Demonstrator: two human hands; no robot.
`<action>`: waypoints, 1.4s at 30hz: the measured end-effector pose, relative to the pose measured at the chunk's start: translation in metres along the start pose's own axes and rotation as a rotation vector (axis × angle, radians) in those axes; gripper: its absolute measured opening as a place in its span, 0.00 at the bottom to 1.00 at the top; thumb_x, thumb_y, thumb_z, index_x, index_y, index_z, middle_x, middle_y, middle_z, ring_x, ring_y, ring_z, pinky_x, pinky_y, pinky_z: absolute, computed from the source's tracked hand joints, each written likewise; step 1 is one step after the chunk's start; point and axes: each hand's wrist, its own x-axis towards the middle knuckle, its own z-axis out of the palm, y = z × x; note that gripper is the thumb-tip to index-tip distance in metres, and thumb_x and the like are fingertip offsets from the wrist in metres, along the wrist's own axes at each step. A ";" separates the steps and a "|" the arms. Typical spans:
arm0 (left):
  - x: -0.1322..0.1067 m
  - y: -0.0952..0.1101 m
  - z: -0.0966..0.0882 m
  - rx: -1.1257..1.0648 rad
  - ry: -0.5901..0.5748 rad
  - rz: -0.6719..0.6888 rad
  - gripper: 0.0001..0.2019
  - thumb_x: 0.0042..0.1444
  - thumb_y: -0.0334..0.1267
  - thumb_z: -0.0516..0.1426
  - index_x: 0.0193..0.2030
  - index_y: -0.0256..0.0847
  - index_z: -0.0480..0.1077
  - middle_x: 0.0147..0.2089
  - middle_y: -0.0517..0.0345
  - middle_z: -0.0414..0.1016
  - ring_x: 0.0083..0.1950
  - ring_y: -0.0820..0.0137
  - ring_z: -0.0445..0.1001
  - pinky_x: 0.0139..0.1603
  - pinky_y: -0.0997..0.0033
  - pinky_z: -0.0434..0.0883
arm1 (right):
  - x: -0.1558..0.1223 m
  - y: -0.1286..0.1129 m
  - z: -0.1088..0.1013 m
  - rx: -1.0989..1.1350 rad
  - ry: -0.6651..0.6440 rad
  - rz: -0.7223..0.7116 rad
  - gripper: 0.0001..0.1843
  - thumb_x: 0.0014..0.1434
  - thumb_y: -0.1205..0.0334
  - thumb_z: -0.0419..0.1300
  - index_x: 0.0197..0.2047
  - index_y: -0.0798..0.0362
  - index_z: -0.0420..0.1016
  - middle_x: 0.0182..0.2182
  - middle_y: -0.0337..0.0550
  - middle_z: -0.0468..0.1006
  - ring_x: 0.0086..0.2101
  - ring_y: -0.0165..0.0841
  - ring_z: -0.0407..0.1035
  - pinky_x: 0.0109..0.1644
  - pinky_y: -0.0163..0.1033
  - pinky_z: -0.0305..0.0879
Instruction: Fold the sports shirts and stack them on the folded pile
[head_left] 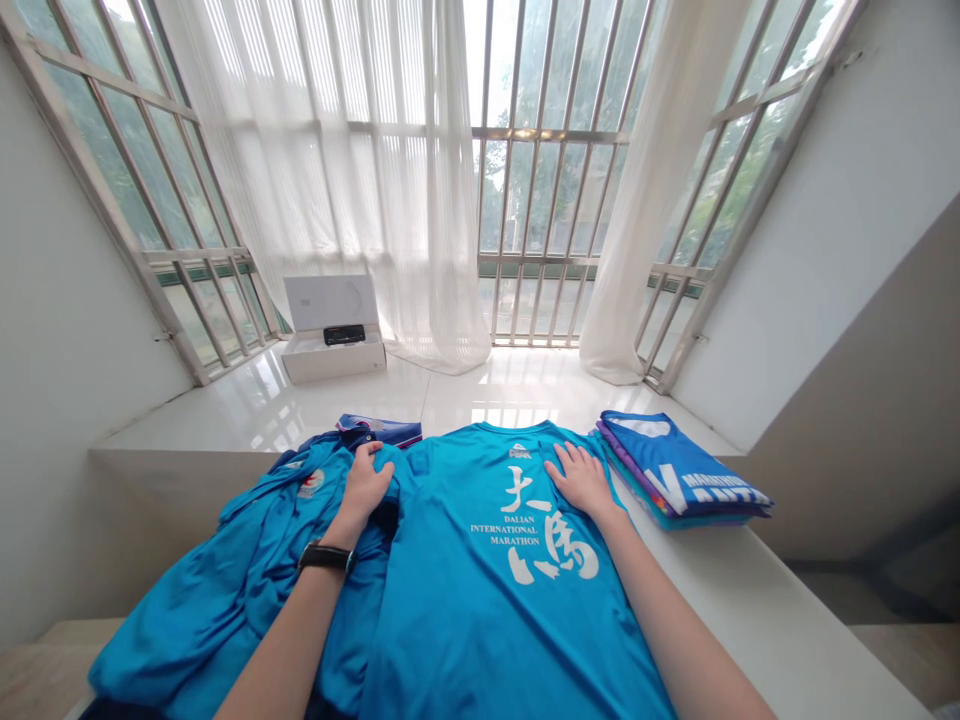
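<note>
A turquoise T-shirt [450,560] lies spread out in front of me, its collar toward the window and its chest printed with white characters and "Dalian International Marathon". My right hand [583,480] rests flat on its right shoulder area, fingers apart. Over at the left sleeve, my left hand [367,482] lies on the cloth with the thumb held away from the fingers; its fingertips are partly hard to see. A black wristband sits on my left wrist. Beside that arm is a loose heap of turquoise clothes [225,570].
To the right stands a stack of folded shirts [682,470], a blue one on top. Dark blue folded garments [379,430] lie behind the heap. An open white box [334,360] with a black object sits on the white sill [450,395], before curtains and a barred window.
</note>
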 end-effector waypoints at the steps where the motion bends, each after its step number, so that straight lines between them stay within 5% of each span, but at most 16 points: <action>1: -0.002 0.003 0.002 -0.028 0.007 0.013 0.21 0.53 0.35 0.59 0.54 0.39 0.64 0.56 0.42 0.74 0.59 0.58 0.74 0.55 0.61 0.73 | 0.000 0.000 0.000 0.001 -0.001 0.000 0.36 0.68 0.40 0.40 0.73 0.47 0.53 0.72 0.42 0.52 0.70 0.44 0.44 0.71 0.53 0.40; 4: -0.014 0.020 0.010 -0.221 -0.077 0.083 0.29 0.56 0.41 0.59 0.63 0.39 0.58 0.56 0.43 0.75 0.52 0.61 0.78 0.52 0.63 0.75 | 0.000 0.000 -0.001 0.003 -0.006 0.004 0.36 0.68 0.40 0.40 0.73 0.47 0.53 0.72 0.42 0.51 0.70 0.44 0.44 0.71 0.54 0.41; 9: -0.042 0.041 0.028 -0.467 -0.617 0.210 0.42 0.54 0.47 0.63 0.72 0.50 0.48 0.71 0.43 0.59 0.62 0.56 0.72 0.59 0.58 0.73 | -0.001 0.000 -0.001 0.012 0.009 -0.010 0.35 0.68 0.41 0.41 0.72 0.47 0.54 0.72 0.43 0.53 0.69 0.45 0.45 0.71 0.54 0.41; 11: -0.046 0.040 0.033 -0.435 -0.721 0.217 0.42 0.54 0.47 0.64 0.72 0.50 0.49 0.73 0.41 0.55 0.64 0.55 0.70 0.61 0.56 0.72 | -0.002 0.000 -0.002 0.014 0.009 -0.017 0.35 0.68 0.41 0.41 0.72 0.47 0.54 0.72 0.43 0.53 0.69 0.45 0.45 0.71 0.54 0.41; 16: -0.040 0.024 0.037 -0.258 -0.633 0.272 0.31 0.56 0.47 0.61 0.64 0.41 0.62 0.64 0.41 0.69 0.62 0.57 0.73 0.62 0.55 0.70 | -0.002 0.000 -0.004 0.005 -0.008 -0.018 0.35 0.68 0.41 0.40 0.72 0.47 0.54 0.72 0.43 0.52 0.70 0.45 0.45 0.71 0.54 0.41; 20: -0.035 0.019 0.033 -0.050 -0.629 0.369 0.18 0.57 0.44 0.58 0.54 0.42 0.72 0.54 0.47 0.78 0.55 0.57 0.77 0.53 0.61 0.75 | -0.002 0.000 -0.003 0.001 -0.009 -0.014 0.35 0.68 0.40 0.40 0.73 0.47 0.53 0.72 0.42 0.52 0.70 0.44 0.44 0.71 0.53 0.41; 26: -0.010 0.052 0.043 0.436 -0.711 0.524 0.14 0.57 0.39 0.56 0.47 0.42 0.76 0.43 0.50 0.82 0.44 0.57 0.80 0.43 0.65 0.74 | -0.001 -0.001 -0.002 0.007 -0.010 -0.002 0.35 0.69 0.40 0.40 0.73 0.46 0.52 0.72 0.42 0.51 0.70 0.44 0.43 0.71 0.54 0.39; 31: 0.011 0.074 0.073 0.785 -0.680 0.616 0.14 0.59 0.38 0.55 0.49 0.40 0.75 0.50 0.47 0.79 0.51 0.55 0.77 0.51 0.63 0.71 | -0.001 -0.001 -0.003 0.013 -0.009 -0.006 0.35 0.69 0.41 0.41 0.73 0.47 0.53 0.72 0.44 0.51 0.70 0.44 0.44 0.71 0.54 0.39; 36: 0.012 0.047 0.087 0.790 -0.595 0.647 0.17 0.61 0.46 0.57 0.51 0.41 0.75 0.54 0.47 0.76 0.55 0.54 0.73 0.56 0.59 0.68 | -0.002 -0.001 0.001 0.016 0.029 -0.022 0.34 0.69 0.43 0.42 0.72 0.48 0.55 0.71 0.46 0.54 0.69 0.47 0.47 0.70 0.55 0.43; 42: 0.031 0.021 0.071 0.709 -0.489 0.516 0.17 0.64 0.48 0.54 0.52 0.41 0.74 0.56 0.47 0.75 0.59 0.55 0.70 0.59 0.59 0.66 | -0.008 -0.011 -0.012 -0.016 0.219 -0.077 0.28 0.67 0.52 0.53 0.64 0.58 0.69 0.66 0.60 0.62 0.65 0.52 0.55 0.67 0.56 0.51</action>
